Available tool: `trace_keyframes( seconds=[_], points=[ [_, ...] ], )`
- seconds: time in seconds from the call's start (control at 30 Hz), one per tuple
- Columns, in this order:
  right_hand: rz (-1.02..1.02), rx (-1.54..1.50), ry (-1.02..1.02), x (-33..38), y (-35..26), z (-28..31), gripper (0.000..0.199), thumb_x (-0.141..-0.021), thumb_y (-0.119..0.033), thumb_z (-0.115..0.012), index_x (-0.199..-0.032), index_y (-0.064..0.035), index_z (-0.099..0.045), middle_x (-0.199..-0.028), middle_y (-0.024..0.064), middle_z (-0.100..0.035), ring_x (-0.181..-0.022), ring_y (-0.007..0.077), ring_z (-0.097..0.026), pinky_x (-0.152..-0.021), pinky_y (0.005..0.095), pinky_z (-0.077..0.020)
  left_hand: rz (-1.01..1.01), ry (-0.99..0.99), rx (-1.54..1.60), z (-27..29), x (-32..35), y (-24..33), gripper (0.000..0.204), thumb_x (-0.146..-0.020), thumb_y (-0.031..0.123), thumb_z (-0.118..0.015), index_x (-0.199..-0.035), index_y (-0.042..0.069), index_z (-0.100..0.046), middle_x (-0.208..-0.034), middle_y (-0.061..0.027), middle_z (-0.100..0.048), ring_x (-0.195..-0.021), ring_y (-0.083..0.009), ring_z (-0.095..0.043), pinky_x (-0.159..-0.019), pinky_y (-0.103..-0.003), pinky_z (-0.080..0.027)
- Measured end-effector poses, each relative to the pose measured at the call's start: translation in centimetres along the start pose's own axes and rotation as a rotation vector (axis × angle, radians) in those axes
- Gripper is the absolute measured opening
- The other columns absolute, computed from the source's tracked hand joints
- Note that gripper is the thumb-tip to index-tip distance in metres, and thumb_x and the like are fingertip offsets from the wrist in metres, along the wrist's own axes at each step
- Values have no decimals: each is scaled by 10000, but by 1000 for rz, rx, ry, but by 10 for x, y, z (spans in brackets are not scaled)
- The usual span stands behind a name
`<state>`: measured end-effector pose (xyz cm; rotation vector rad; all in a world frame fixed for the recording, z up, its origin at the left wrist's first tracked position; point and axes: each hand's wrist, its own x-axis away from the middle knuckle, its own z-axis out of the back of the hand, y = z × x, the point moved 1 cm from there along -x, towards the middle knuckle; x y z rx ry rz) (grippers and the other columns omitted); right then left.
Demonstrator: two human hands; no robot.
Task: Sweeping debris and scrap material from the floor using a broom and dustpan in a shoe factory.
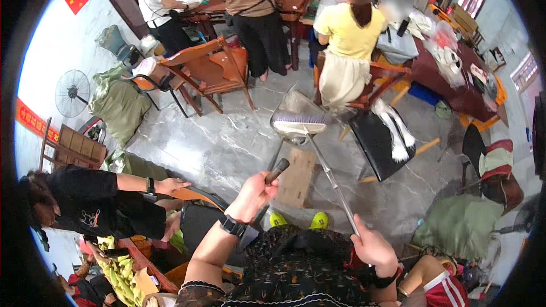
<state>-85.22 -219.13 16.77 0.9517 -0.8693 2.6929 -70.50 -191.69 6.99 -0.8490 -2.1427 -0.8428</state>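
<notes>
My left hand (254, 193) grips the dark handle end (277, 170) of a dustpan; its thin rod runs down to the grey pan (293, 108) on the marble floor. My right hand (372, 246) holds the metal shaft (335, 185) of a broom. The broom's pale bristle head (300, 123) rests at the dustpan's mouth. My yellow-green shoes (318, 220) show below, beside a flat piece of cardboard (297, 177) on the floor.
A person in black (94, 202) bends in at the left. Wooden chairs (207, 71) stand behind. A person in yellow (348, 40) sits at a dark red table (463, 94). A black chair seat (376, 142), green sacks (460, 224) and a fan (72, 92) surround the floor.
</notes>
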Motion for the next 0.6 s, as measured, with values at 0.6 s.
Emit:
trace_keyframes(
  seconds=[0.6],
  points=[
    [165,211,-379,-142,-138,-76,537,-813,-246,-421,-1282,-88,-214,-868,261,-539,-761,367,-541,-671,420,-409,-225,279,263,185,23,93,177,-890,187,-295,-869,30,-376,-591,-103,-466,-415,-110,-366,-357,-207,-342]
  ],
)
